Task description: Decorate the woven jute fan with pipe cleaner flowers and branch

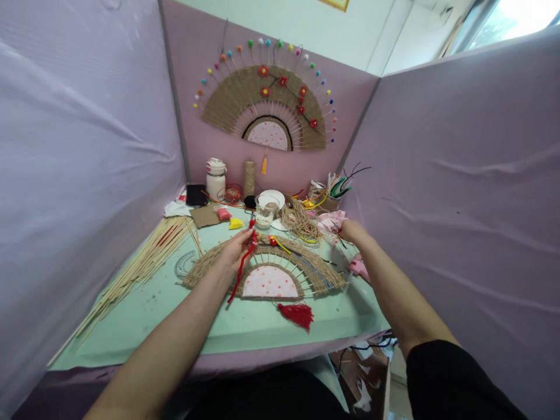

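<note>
My left hand (236, 249) is closed on a red pipe cleaner (241, 269), whose top is bent into small loops and whose long tail hangs down. Below and beside it on the table lies a fan of woven twine (301, 252) on thin sticks, with a dotted white half-round centre (270, 282). A small red flower and a yellow strip rest on the fan. A red tassel (297, 315) lies in front of it. My right hand (349, 230) is out at the table's right side, by pink dotted cloth (332, 220) and thin dark items; its fingers are mostly hidden.
Bamboo sticks (151, 256) and a protractor (186, 264) lie at the left. Behind stand a white bottle (216, 179), a twine spool (249, 178), a clear cup (264, 213) and loose twine (301, 219). A finished fan (231, 96) hangs on the back panel.
</note>
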`<action>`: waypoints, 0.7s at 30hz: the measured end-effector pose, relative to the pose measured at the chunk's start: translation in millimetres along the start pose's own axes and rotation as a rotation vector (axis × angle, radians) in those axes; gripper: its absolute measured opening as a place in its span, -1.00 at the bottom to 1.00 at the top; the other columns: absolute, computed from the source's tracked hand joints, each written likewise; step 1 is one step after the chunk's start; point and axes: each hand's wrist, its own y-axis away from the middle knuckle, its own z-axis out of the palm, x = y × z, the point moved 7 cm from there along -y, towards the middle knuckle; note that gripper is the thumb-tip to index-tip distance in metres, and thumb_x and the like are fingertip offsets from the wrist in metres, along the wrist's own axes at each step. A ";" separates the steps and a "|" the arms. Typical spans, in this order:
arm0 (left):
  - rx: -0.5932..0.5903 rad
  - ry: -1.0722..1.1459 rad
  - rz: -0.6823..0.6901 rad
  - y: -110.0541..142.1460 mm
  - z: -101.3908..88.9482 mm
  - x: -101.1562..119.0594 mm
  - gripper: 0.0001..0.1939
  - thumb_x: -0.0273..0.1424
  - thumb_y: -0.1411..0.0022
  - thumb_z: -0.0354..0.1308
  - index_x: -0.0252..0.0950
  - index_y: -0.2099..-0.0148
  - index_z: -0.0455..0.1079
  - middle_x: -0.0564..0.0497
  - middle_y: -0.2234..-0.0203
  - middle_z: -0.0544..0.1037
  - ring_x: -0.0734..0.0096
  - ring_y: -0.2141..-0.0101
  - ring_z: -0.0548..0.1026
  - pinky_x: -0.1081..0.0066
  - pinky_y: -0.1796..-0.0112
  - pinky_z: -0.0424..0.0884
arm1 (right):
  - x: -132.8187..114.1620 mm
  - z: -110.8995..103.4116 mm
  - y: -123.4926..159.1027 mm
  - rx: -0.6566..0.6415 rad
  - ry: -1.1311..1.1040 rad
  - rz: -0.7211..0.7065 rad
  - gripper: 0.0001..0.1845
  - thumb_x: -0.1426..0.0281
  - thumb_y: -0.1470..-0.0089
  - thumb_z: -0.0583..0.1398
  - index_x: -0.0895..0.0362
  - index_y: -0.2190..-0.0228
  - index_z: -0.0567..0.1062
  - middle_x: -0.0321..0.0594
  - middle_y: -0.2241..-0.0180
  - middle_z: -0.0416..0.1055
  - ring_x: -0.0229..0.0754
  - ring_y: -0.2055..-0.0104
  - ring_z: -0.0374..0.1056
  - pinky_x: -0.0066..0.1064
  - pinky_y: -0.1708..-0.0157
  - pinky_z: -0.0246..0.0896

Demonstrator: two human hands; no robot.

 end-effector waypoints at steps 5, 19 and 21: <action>-0.007 0.007 0.016 2.2 3.3 2.2 -0.93 -0.62 -0.15 0.09 -0.41 0.31 0.37 0.00 0.55 0.50 0.58 0.56 0.47 0.61 0.52 0.42 | -36.5 -7.2 41.7 -0.069 -0.430 -0.101 -0.74 0.49 -0.04 0.07 0.22 0.19 0.41 -0.10 0.38 0.47 -0.30 0.54 0.39 -0.53 0.55 0.15; 0.071 -0.105 0.173 -1.6 -10.0 17.9 -0.79 -0.65 -0.04 0.18 -0.40 0.23 0.37 0.01 0.55 0.50 0.57 0.53 0.46 0.57 0.45 0.37 | -186.5 42.8 106.5 -0.099 -0.962 -0.501 -0.60 0.26 0.14 0.26 0.14 0.20 0.47 -0.29 0.45 0.42 -0.28 0.48 0.23 -0.44 0.45 0.12; 0.087 -0.132 0.206 -1.8 -11.5 18.0 -0.75 -0.63 0.01 0.23 -0.37 0.23 0.34 0.03 0.55 0.49 0.55 0.52 0.47 0.55 0.44 0.37 | -184.6 47.5 107.2 -0.129 -0.986 -0.497 -0.59 0.27 0.14 0.27 0.14 0.19 0.47 -0.31 0.48 0.40 -0.30 0.51 0.21 -0.45 0.47 0.11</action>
